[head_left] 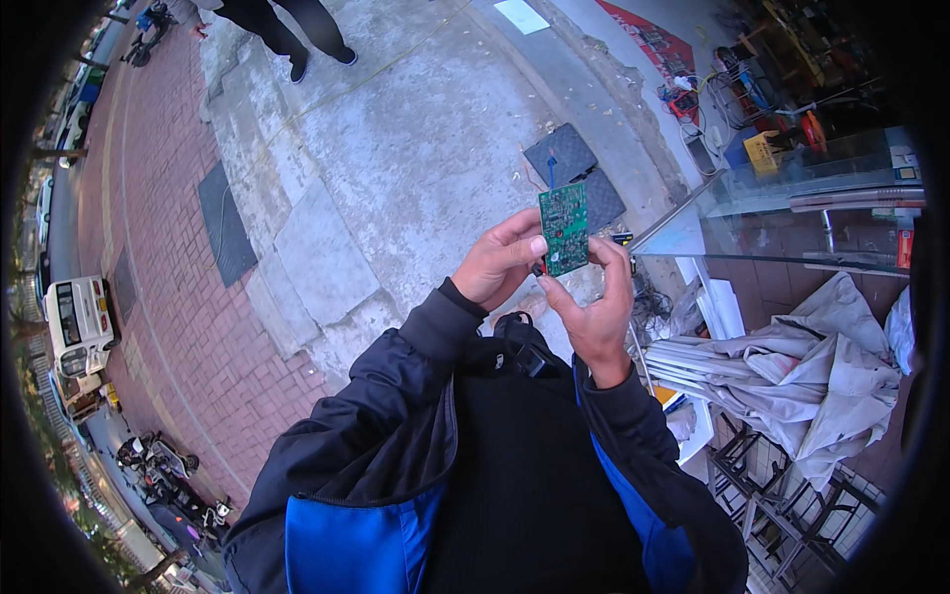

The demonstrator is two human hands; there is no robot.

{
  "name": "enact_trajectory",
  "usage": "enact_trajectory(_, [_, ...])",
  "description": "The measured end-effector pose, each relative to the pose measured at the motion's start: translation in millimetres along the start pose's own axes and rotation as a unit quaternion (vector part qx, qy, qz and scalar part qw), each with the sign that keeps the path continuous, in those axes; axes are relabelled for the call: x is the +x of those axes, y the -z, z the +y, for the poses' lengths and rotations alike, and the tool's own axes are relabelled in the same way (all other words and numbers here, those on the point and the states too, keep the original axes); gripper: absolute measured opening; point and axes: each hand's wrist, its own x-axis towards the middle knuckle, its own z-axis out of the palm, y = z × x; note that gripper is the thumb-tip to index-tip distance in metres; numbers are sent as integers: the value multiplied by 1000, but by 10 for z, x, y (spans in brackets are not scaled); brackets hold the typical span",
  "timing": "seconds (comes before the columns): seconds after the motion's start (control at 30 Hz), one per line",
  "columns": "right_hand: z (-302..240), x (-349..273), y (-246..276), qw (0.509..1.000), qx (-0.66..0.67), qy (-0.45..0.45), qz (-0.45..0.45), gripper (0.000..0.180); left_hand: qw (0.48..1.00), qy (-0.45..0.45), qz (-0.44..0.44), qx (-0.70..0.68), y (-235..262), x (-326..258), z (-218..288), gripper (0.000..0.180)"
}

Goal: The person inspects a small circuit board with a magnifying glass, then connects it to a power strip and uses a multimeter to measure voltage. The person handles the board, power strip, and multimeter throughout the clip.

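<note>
A green circuit board, crowded with small components, is held up in front of my chest. My left hand grips its left edge, the thumb lying over the face and the other fingers behind. At the lower right corner is my right hand, thumb below the bottom edge and bent index finger against the right side. A blue lead sticks up from behind the board's top edge. Something small, red and black shows by the lower left corner, partly hidden by my left fingers.
A glass-topped counter stands close on my right, with folded grey cloth and black folding stools below. Dark mats lie on the concrete ahead. A person stands farther off. Left are brick paving, a white van and motorcycles.
</note>
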Motion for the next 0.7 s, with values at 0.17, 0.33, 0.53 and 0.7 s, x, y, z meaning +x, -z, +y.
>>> enact_trajectory(0.17, [-57,-21,-37,1000,8,-11,3,60,1000,7,-1,-24,-7,-56,10,64])
enact_trajectory(0.33, [-97,-26,-85,1000,10,2,16,62,999,-3,-3,-35,4,-86,0,61])
enact_trajectory(0.53, [-113,-23,-122,1000,17,8,21,63,999,-1,12,-48,19,-110,-6,60])
enact_trajectory(0.7, [-135,-27,-130,1000,11,12,14,65,999,-6,0,-49,-10,-129,28,62])
